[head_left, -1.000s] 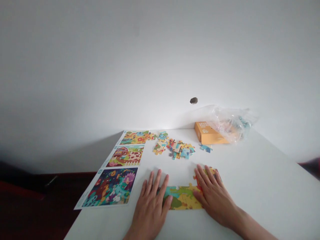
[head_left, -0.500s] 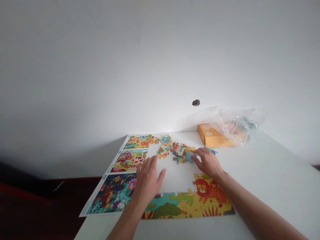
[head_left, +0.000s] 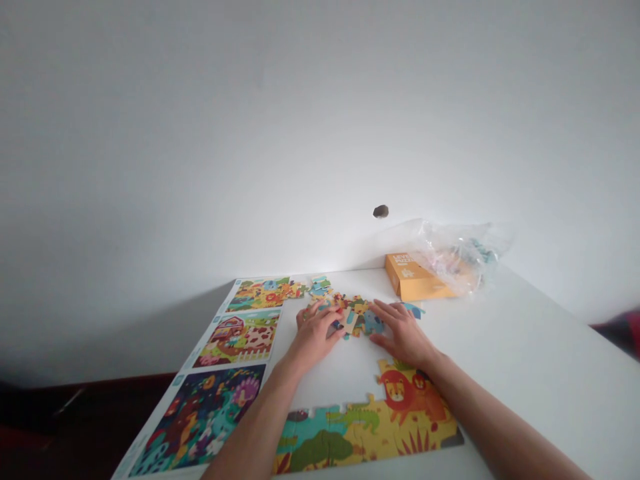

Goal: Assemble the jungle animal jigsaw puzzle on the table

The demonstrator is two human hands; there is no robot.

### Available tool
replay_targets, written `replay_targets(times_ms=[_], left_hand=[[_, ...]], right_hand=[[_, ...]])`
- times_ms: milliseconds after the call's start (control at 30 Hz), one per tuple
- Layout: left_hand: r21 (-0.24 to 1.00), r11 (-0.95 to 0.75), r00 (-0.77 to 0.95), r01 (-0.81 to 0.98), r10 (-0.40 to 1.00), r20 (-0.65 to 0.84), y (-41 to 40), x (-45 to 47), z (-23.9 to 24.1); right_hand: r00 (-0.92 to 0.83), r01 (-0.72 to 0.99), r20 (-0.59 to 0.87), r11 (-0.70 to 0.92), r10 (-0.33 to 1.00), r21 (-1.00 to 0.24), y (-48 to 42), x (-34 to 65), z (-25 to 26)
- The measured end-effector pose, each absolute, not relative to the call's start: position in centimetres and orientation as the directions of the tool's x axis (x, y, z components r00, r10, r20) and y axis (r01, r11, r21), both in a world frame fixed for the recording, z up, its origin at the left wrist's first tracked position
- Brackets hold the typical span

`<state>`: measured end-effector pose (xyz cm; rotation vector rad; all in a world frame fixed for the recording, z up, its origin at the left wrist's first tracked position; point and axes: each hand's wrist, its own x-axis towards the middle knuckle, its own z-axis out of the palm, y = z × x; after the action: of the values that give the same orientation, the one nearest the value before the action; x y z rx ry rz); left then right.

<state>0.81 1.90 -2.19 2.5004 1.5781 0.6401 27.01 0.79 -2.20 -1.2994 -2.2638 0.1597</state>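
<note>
My left hand (head_left: 315, 333) is at the left side of a heap of loose jigsaw pieces (head_left: 359, 307), its fingers curled and its thumb closing on a puzzle piece (head_left: 337, 325) that is mostly covered. At the heap's right side lies my right hand (head_left: 404, 333), fingers stretched and thumb apart, close to a blue piece (head_left: 373, 323). Nearer to me is a joined strip of puzzle (head_left: 365, 433) with a crocodile, a tree and red lions. Its right part rises to just below my right wrist.
A printed picture sheet (head_left: 235, 340) with three scenes lies along the table's left edge. Toward the back right stands an orange puzzle box (head_left: 425, 287), a clear plastic bag (head_left: 463, 257) with pieces resting over it. A white wall (head_left: 300, 167) with a hole (head_left: 381, 211) rises behind.
My left hand has moved forward and right from above the picture sheet to the loose pieces, and its fingers have curled. My right hand stays beside the heap. The view has shifted slightly.
</note>
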Motion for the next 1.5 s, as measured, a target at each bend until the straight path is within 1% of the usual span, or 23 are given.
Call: replay_targets(times_ms=[67, 133, 233, 367, 467, 567, 633, 700, 733, 800, 867, 967, 1033, 1133, 1233, 1333, 1400, 1500], left_hand=[[0.322, -0.483, 0.397, 0.814, 0.868, 0.3, 1.6, 0.6, -1.8], [0.325, -0.521, 0.435, 0.789, 0.848, 0.304, 1.4, 0.5, -1.6], [0.33, -0.556, 0.474, 0.763, 0.828, 0.299, 1.3, 0.6, -1.7], [0.321, -0.547, 0.441, 0.773, 0.828, 0.347, 1.5, 1.0, -1.8], [0.313, -0.514, 0.37, 0.798, 0.829, 0.419, 1.8, 1.1, -1.8], [0.335, -0.427, 0.234, 0.84, 0.842, 0.486, 2.1, 0.9, -2.1], [0.373, -0.346, 0.135, 0.861, 0.862, 0.488, 2.3, 0.7, -2.4], [0.41, -0.289, 0.076, 0.865, 0.884, 0.462, 2.3, 0.6, -2.6], [0.42, -0.288, 0.077, 0.861, 0.888, 0.453, 2.3, 0.6, -2.6], [0.407, -0.356, 0.154, 0.841, 0.88, 0.45, 2.0, 0.7, -2.3], [0.364, -0.473, 0.305, 0.802, 0.849, 0.431, 1.6, 1.0, -1.8], [0.336, -0.585, 0.505, 0.739, 0.81, 0.298, 1.0, 1.3, -1.4], [0.355, -0.596, 0.552, 0.72, 0.803, 0.226, 1.0, 1.4, -1.5], [0.4, -0.572, 0.526, 0.716, 0.819, 0.231, 1.2, 1.2, -1.9], [0.437, -0.553, 0.475, 0.709, 0.833, 0.283, 1.7, 1.0, -2.3], [0.454, -0.551, 0.443, 0.701, 0.834, 0.328, 1.9, 1.0, -2.5], [0.457, -0.552, 0.427, 0.697, 0.832, 0.353, 1.9, 1.1, -2.5], [0.464, -0.567, 0.422, 0.681, 0.821, 0.385, 1.7, 1.3, -2.3]], right_hand=[[-0.429, 0.775, 0.34, 0.534, 0.837, -0.337, 0.7, 26.5, -2.4], [-0.423, 0.769, 0.345, 0.534, 0.838, -0.352, 0.8, 26.3, -2.6], [-0.379, 0.763, 0.377, 0.516, 0.845, -0.388, 1.1, 26.7, -2.9], [-0.282, 0.751, 0.406, 0.463, 0.869, -0.47, 1.4, 27.3, -3.0], [-0.176, 0.732, 0.427, 0.408, 0.887, -0.546, 1.5, 27.4, -2.9], [-0.058, 0.722, 0.415, 0.325, 0.908, -0.611, 1.6, 27.4, -2.9], [0.0, 0.679, 0.399, 0.292, 0.917, -0.673, 1.6, 27.3, -3.0], [0.012, 0.618, 0.412, 0.317, 0.911, -0.72, 1.7, 27.3, -3.1], [-0.009, 0.598, 0.427, 0.347, 0.904, -0.722, 1.7, 27.3, -3.1], [-0.088, 0.612, 0.456, 0.409, 0.886, -0.677, 1.7, 27.2, -3.3], [-0.177, 0.687, 0.454, 0.44, 0.873, -0.579, 1.7, 27.2, -3.5], [-0.227, 0.806, 0.386, 0.395, 0.894, -0.441, 1.5, 27.1, -3.6], [-0.22, 0.842, 0.33, 0.35, 0.918, -0.411, 1.5, 27.1, -3.5], [-0.224, 0.838, 0.304, 0.342, 0.926, -0.424, 1.5, 27.2, -3.5], [-0.246, 0.801, 0.329, 0.383, 0.911, -0.46, 1.6, 27.3, -3.4], [-0.238, 0.743, 0.37, 0.413, 0.898, -0.526, 1.5, 27.2, -3.3], [-0.169, 0.71, 0.394, 0.389, 0.904, -0.587, 1.4, 27.1, -3.3], [0.01, 0.665, 0.387, 0.282, 0.922, -0.691, 1.5, 27.1, -3.3]])
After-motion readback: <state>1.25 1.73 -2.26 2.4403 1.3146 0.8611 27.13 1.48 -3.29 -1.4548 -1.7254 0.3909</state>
